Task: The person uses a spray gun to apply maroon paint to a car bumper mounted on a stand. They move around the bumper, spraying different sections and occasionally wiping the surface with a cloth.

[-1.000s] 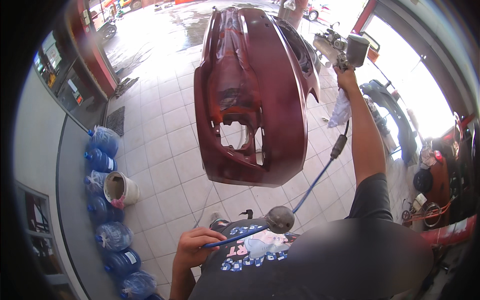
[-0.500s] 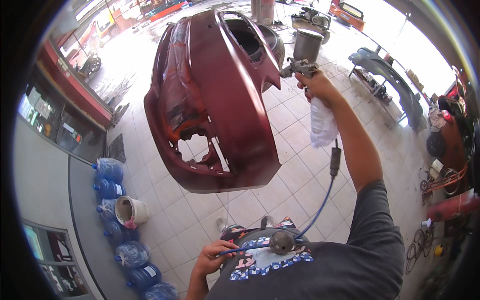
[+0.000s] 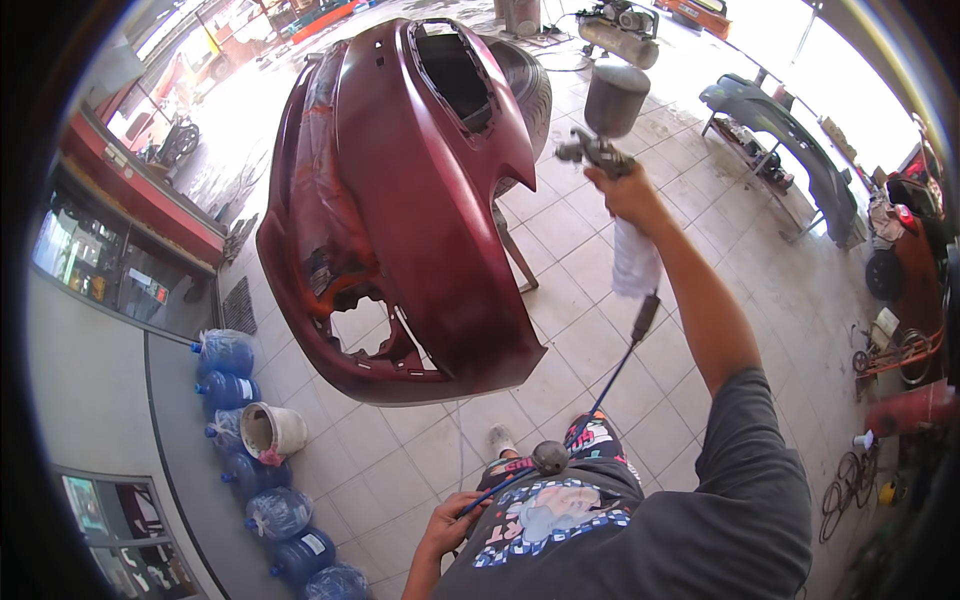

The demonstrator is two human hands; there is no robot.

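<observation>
In my raised right hand (image 3: pixel 622 190) is a metal spray gun (image 3: pixel 592 150), gripped by its handle, with a grey paint cup (image 3: pixel 615 100) on top. White cloth (image 3: pixel 636 258) wraps the lower handle, and a blue air hose (image 3: pixel 617 375) runs down from it. The gun's nozzle points left toward a dark red car bumper (image 3: pixel 440 230), apart from its surface. At my waist, my left hand (image 3: pixel 448 522) is closed around the hose. A round grey ball-shaped piece (image 3: pixel 549 457) sits by the hose in front of my shirt.
Blue water bottles (image 3: pixel 283 510) and a white bucket (image 3: pixel 273 432) line the left wall. Behind the bumper stands a tyre (image 3: pixel 527 90). To the right, a dark bumper (image 3: pixel 790 140) rests on a stand. An air compressor (image 3: pixel 618 40) is at the back; tiled floor (image 3: pixel 570 290) lies between.
The bumper appears further left in view and more of its stand shows. My right hand has shifted slightly with the gun, whose cup now stands more upright. My left hand still holds the hose.
</observation>
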